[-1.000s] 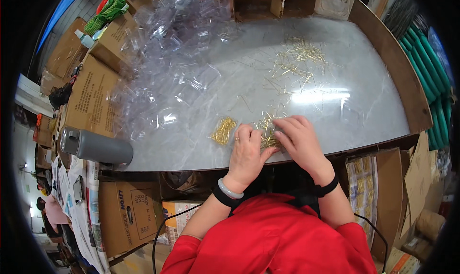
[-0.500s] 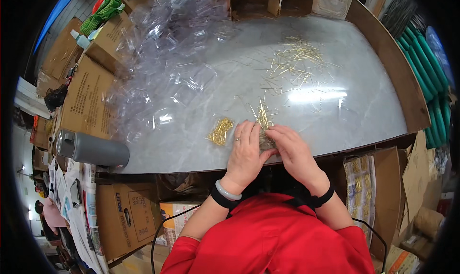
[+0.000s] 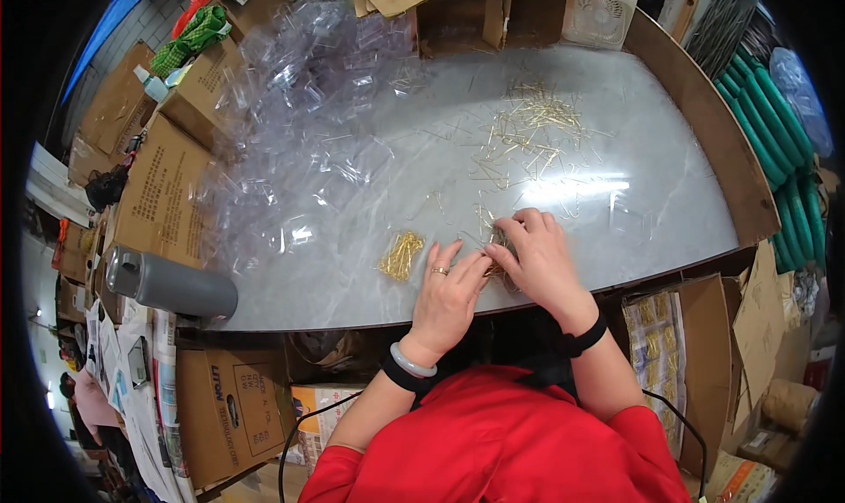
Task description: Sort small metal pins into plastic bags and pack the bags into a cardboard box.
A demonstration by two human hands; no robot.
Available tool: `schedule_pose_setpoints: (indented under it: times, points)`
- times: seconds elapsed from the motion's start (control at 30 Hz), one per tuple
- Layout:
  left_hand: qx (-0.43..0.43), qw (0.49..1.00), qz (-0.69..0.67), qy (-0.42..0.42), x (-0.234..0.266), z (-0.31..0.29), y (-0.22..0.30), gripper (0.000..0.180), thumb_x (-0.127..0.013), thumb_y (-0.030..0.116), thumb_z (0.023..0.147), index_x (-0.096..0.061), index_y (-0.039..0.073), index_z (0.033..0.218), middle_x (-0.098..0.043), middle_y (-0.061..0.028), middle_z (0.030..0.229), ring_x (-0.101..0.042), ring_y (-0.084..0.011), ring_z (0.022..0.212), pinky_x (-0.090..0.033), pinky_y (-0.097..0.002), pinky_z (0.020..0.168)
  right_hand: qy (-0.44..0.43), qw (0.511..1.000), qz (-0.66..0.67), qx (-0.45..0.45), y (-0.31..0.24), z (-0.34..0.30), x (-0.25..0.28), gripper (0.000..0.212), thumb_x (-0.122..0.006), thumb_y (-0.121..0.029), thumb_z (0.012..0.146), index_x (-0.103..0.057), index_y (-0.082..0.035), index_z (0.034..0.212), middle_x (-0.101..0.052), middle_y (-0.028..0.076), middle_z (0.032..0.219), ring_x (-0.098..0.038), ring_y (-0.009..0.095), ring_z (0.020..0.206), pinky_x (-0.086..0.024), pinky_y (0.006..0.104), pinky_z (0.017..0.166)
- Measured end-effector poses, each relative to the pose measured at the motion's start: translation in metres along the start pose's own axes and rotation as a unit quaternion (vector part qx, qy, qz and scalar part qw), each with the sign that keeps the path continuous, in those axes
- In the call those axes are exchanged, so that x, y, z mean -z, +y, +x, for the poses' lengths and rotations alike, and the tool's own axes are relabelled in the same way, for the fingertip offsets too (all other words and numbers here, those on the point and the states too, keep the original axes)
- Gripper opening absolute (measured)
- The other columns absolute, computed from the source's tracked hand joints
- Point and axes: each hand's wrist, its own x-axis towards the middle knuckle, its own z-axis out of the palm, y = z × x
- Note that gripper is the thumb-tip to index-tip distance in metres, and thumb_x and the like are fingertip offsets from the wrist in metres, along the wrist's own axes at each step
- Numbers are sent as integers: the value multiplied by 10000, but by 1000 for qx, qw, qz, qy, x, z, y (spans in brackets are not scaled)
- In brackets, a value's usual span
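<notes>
Near the table's front edge, a small bundle of thin gold wire hooks [image 3: 495,271] sits between my two hands, mostly hidden by the fingers. My left hand [image 3: 447,299], with a ring on one finger, closes on the bundle's left side with its fingertips. From the right, my right hand [image 3: 546,261] grips the same bundle with curled fingers. A neat little heap of gold hooks [image 3: 401,257] lies just left of my left hand. Farther off, loose gold wire hooks [image 3: 537,124] are scattered over the grey marbled table [image 3: 352,283].
Clear plastic boxes [image 3: 308,107] are piled on the table's left side. A grey bottle [image 3: 180,283] lies at the front left. Cardboard strips [image 3: 704,107] border the right edge, and a cardboard compartment box [image 3: 458,23] stands at the back beside a white fan [image 3: 598,17].
My hands have turned about the bundle: the right hand now sits over it with fingers curled, and the left has drawn slightly down, its fingertips at the bundle's side. The view has shifted slightly.
</notes>
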Motion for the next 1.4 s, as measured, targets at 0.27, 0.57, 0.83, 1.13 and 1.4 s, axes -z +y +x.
schedule_pose_setpoints:
  times: [0.27, 0.57, 0.83, 1.13, 1.4]
  points:
    - [1, 999, -35, 16, -1, -5, -4, 507, -759, 167, 844, -548, 36, 1285, -604, -131, 1232, -529, -378, 1234, -354, -573, 1126, -96, 992, 53, 58, 17, 13, 24, 502, -802, -382, 791, -677, -72, 1166, -598, 127, 1148, -525, 340, 1120, -420, 436, 984]
    - [68, 996, -10, 48, -5, -4, 3, 773, -884, 313, 714, -489, -18, 1289, -541, -200, 1256, -486, -416, 1228, -384, -506, 1092, -57, 995, 38, 66, 8, 11, -7, 285, -734, -243, 857, -674, -59, 1065, -609, 138, 1021, -562, 352, 1007, -479, 429, 881]
    - [13, 999, 23, -19, 0, -3, -2, 908, -842, 431, 740, -454, -25, 1422, -516, -202, 1383, -448, -399, 1325, -317, -550, 1144, -141, 978, 54, 141, 27, -8, 48, 533, -811, -246, 768, -637, -66, 1239, -607, 113, 1253, -524, 337, 1174, -455, 397, 988]
    - [-11, 999, 26, -44, 2, -1, -2, 702, -793, 306, 807, -508, 44, 1392, -539, -128, 1377, -452, -354, 1340, -271, -571, 1176, -56, 986, 146, 63, 11, -26, 10, 506, -825, -241, 774, -632, -51, 1201, -606, 137, 1126, -565, 348, 1052, -475, 415, 915]
    - [43, 991, -124, -11, 2, -3, -3, 562, -755, 146, 844, -489, 54, 1330, -504, -135, 1394, -457, -382, 1329, -291, -574, 1172, -156, 967, 129, 154, 11, -15, 13, 705, -800, -259, 813, -493, -46, 1411, -566, 154, 1384, -487, 360, 1333, -331, 560, 1128]
